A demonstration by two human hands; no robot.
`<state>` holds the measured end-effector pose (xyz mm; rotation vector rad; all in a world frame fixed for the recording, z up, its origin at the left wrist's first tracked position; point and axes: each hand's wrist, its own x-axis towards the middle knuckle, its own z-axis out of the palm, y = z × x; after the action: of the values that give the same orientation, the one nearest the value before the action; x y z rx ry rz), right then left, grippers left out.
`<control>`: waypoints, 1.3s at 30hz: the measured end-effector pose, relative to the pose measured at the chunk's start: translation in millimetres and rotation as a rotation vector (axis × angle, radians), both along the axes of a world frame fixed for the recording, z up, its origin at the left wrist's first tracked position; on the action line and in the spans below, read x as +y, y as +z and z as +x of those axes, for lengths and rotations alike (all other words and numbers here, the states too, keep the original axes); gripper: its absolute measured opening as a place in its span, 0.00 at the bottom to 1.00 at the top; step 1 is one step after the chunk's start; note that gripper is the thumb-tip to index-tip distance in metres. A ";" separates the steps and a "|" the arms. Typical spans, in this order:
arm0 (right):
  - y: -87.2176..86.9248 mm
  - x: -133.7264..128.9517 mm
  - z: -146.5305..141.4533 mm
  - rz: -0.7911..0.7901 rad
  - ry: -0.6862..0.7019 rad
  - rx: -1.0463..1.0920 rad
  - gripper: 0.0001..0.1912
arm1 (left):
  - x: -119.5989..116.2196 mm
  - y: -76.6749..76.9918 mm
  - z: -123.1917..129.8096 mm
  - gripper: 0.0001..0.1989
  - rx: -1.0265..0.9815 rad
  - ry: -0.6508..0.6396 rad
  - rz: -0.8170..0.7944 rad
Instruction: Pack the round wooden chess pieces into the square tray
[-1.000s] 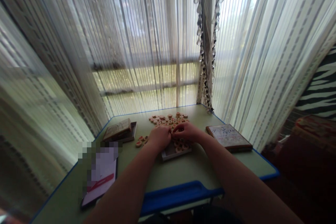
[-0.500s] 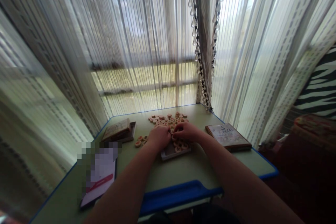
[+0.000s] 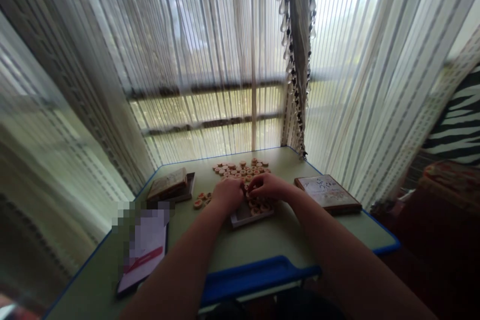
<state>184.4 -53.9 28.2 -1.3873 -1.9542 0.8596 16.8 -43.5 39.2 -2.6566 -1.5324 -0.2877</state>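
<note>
Several round wooden xiangqi pieces (image 3: 258, 207) lie in a shallow open box (image 3: 242, 220) in front of me. My left hand (image 3: 228, 195) reaches over the box's left side, fingers curled inward; its fingertips are hidden. My right hand (image 3: 268, 186) comes over the far right part of the box, thumb and fingers drawn together by a piece (image 3: 246, 188) between the two hands. Just beyond the hands, many loose pieces (image 3: 238, 170) spread over the table, a few of them stacked. A small group of pieces (image 3: 200, 202) lies left of my left hand.
At the left of the pale table (image 3: 262, 245) is an open box with its lid (image 3: 168, 183) resting tilted across it. A flat tablet-like object (image 3: 144, 255) lies nearer me. A closed picture-covered box (image 3: 328, 192) sits at the right. Blue tray edging (image 3: 262, 275) runs along the front.
The view has shifted slightly. Both hands stay over the box, with only small finger movement by the piece between them.
</note>
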 end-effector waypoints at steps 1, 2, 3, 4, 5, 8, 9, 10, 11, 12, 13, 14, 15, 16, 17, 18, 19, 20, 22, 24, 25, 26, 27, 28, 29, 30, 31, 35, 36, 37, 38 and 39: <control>0.0 0.1 0.0 -0.001 0.003 0.002 0.14 | 0.2 -0.5 -0.2 0.13 -0.003 -0.002 0.001; 0.2 0.1 -0.1 -0.001 0.007 0.005 0.14 | 0.5 -1.0 -0.4 0.13 -0.007 -0.005 0.006; 0.5 0.0 -0.2 -0.002 0.012 0.008 0.14 | 0.8 -1.6 -0.7 0.13 -0.010 -0.009 0.012; 0.9 -0.1 -0.3 -0.001 0.017 0.012 0.13 | 1.0 -2.0 -0.9 0.14 -0.012 -0.013 0.019; 1.4 -0.2 -0.5 -0.002 0.020 0.014 0.13 | 1.0 -2.1 -1.0 0.14 -0.011 -0.014 0.023; 2.5 -0.5 -0.8 -0.013 0.022 0.017 0.13 | 0.2 -1.1 -0.9 0.14 -0.005 -0.004 0.012; 2.6 -0.6 -0.8 -0.014 0.027 0.020 0.12 | -0.2 -0.4 -0.8 0.14 -0.004 0.001 0.005; 2.5 -0.5 -0.7 -0.013 0.031 0.024 0.12 | -0.5 0.1 -0.7 0.14 -0.003 0.007 -0.003; 2.2 -0.4 -0.6 -0.009 0.035 0.028 0.12 | -0.7 0.5 -0.6 0.14 -0.002 0.012 -0.007; 1.8 -0.3 -0.4 -0.003 0.035 0.030 0.12 | -0.6 0.5 -0.6 0.14 -0.002 0.014 -0.008; 1.4 -0.2 -0.1 0.003 0.030 0.031 0.12 | -0.2 0.2 -0.8 0.14 -0.002 0.011 -0.005; 1.1 -0.2 0.1 0.007 0.024 0.031 0.12 | 0.3 -0.5 -1.0 0.14 -0.005 0.004 0.002; 0.9 -0.2 0.3 0.011 0.019 0.031 0.11 | 1.0 -1.3 -1.4 0.14 -0.008 -0.004 0.010; 0.8 -0.3 0.4 0.015 0.011 0.033 0.11 | 1.7 -2.4 -1.7 0.14 -0.011 -0.011 0.020; 1.0 -0.4 0.4 0.020 -0.003 0.035 0.11 | 2.5 -3.4 -2.0 0.14 -0.011 -0.014 0.028; 1.3 -0.4 0.3 0.025 -0.020 0.037 0.11 | 3.2 -4.3 -2.1 0.14 -0.011 -0.015 0.035; 1.7 -0.3 0.2 0.033 -0.037 0.042 0.11 | 3.8 -4.9 -2.1 0.14 -0.010 -0.013 0.041; 1.9 0.0 0.0 0.047 -0.059 0.050 0.11 | 4.4 -5.3 -2.0 0.14 -0.008 -0.009 0.045; 1.8 1.8 0.1 0.080 -0.124 0.086 0.12 | 5.2 -4.9 -1.8 0.14 -0.006 0.009 0.043; 0.3 5.4 1.2 0.110 -0.211 0.151 0.13 | 6.2 -3.5 -1.9 0.15 -0.013 0.052 0.031; -1.0 7.9 2.5 0.120 -0.269 0.189 0.15 | 6.8 -2.6 -2.3 0.15 -0.026 0.079 0.029; -2.4 10.5 4.2 0.128 -0.329 0.222 0.16 | 7.3 -1.7 -2.8 0.15 -0.048 0.103 0.035; -3.8 13.3 6.4 0.139 -0.386 0.250 0.16 | 7.9 -1.0 -3.5 0.15 -0.074 0.122 0.048; -5.1 15.8 9.0 0.158 -0.440 0.267 0.17 | 8.3 -0.5 -4.2 0.15 -0.099 0.137 0.064; -6.3 18.0 11.7 0.183 -0.488 0.265 0.17 | 8.7 -0.1 -4.8 0.15 -0.119 0.147 0.080; -7.2 19.6 14.4 0.216 -0.534 0.236 0.16 | 8.8 0.0 -5.3 0.15 -0.133 0.153 0.091; -7.8 20.5 16.8 0.252 -0.578 0.181 0.16 | 8.8 -0.1 -5.5 0.14 -0.139 0.157 0.096; -9.0 19.2 20.0 0.357 -0.681 -0.128 0.15 | 8.1 -1.3 -4.7 0.14 -0.121 0.150 0.082; -9.2 18.4 19.4 0.368 -0.684 -0.181 0.15 | 8.0 -1.6 -4.4 0.15 -0.114 0.145 0.074; -9.4 17.7 18.4 0.372 -0.681 -0.219 0.15 | 8.1 -2.0 -4.1 0.15 -0.109 0.140 0.065; -9.7 17.3 17.3 0.371 -0.680 -0.247 0.15 | 8.4 -2.4 -3.9 0.15 -0.107 0.135 0.058; -9.9 17.0 16.3 0.367 -0.682 -0.268 0.15 | 8.7 -2.9 -3.8 0.15 -0.106 0.132 0.053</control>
<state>200.7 -36.9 18.3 -1.8203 -1.5276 -0.0002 13.0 -34.8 36.4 -2.5231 -1.6964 -0.4616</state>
